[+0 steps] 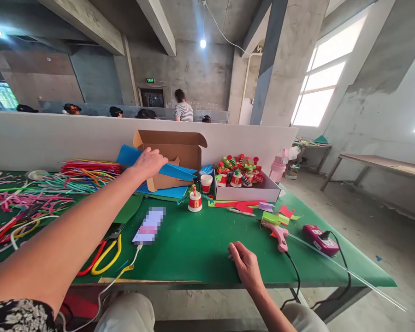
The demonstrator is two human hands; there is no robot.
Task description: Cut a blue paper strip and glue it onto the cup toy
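Note:
My left hand (151,161) reaches out over the open cardboard box (173,138), its fingers closed on a blue paper sheet (178,171) that juts out on both sides of it. My right hand (244,263) rests near the table's front edge, fingers curled in and nothing visible in them. Beyond it stands a small red-and-white paper cup figure (195,201) with coiled green arms and a striped coil on top. A plain red-and-white cup (206,183) sits just behind that figure. Right of my right hand lies a pink glue gun (278,235).
Finished cup figures fill a white box (249,192). Paper scraps (285,212) and a pen (241,212) lie before it. A purple power block (321,240) sits right. Phone (149,226), scissors (107,256) and pipe cleaners (86,177) lie left. A white partition (55,138) runs behind.

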